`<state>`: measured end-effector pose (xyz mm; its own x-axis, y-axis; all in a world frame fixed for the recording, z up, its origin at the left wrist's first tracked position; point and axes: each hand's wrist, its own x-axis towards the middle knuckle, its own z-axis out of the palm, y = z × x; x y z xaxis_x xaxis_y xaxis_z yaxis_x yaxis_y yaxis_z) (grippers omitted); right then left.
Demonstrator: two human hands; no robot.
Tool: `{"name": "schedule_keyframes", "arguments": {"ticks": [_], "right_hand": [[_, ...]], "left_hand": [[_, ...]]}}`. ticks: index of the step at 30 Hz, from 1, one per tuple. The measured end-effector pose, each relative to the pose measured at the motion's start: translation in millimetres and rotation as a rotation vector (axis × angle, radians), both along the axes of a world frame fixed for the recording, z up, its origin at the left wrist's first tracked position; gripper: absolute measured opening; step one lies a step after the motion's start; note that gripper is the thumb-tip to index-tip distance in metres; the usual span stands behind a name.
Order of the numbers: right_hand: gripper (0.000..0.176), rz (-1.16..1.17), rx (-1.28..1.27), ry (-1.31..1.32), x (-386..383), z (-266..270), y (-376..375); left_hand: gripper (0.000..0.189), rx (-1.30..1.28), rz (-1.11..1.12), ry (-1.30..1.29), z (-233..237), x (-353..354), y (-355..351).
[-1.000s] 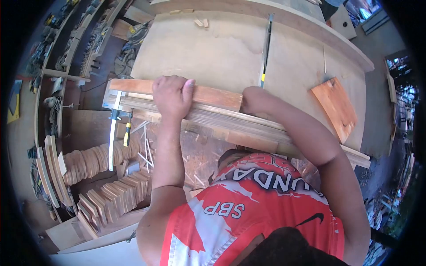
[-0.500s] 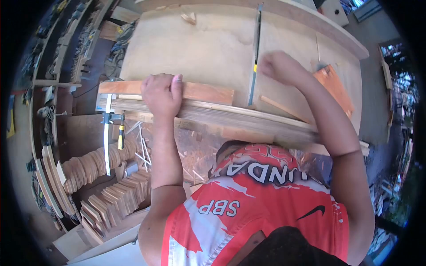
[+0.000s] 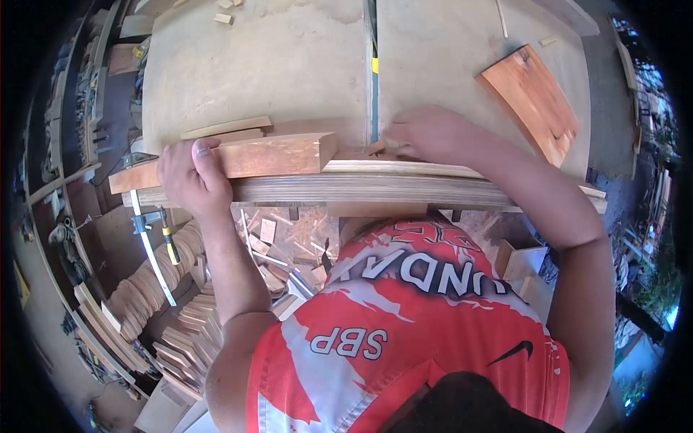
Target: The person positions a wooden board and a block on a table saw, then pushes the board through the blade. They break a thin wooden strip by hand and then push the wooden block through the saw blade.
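My left hand is closed round a reddish-brown wooden board at the front edge of the worktable. Its thumb lies over the near side, and the board's cut end faces right. Lower and further right, my right hand is just above the table near the same edge. Motion smears its fingers, so I cannot make out whether they hold anything. Beside its fingertips lies a small wood scrap. Thin wood strips rest behind the board.
A bar clamp hangs from the table's left front edge. Another orange-brown board lies at the right. A dark slot with a yellow mark crosses the tabletop. Stacked wood pieces and offcuts lie below.
My right hand has come down from above the tabletop towards the front edge. My left hand still grips the board, whose cut end now shows more. The whole view has shifted.
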<state>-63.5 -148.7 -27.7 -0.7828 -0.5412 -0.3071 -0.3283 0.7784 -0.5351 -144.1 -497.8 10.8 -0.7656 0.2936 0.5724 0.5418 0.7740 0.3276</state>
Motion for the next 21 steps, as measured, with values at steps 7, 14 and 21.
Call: {"name": "schedule_keyframes", "arguments": {"ticks": [7,14,21], "right_hand": [[0.019,0.217,0.17,-0.134,-34.5,-7.8,-21.4],[0.017,-0.237,0.3,-0.468,88.2,135.1,144.3],[0.026,-0.415,0.283,-0.321,85.0,113.7,105.8]], "left_hand": [[0.036,-0.017,0.03,0.0,-2.3,0.8,-2.9],[0.034,-0.052,0.031,0.002,1.2,3.1,-2.8],[0.032,-0.013,0.015,0.054,-7.8,-0.4,-5.4]]}}
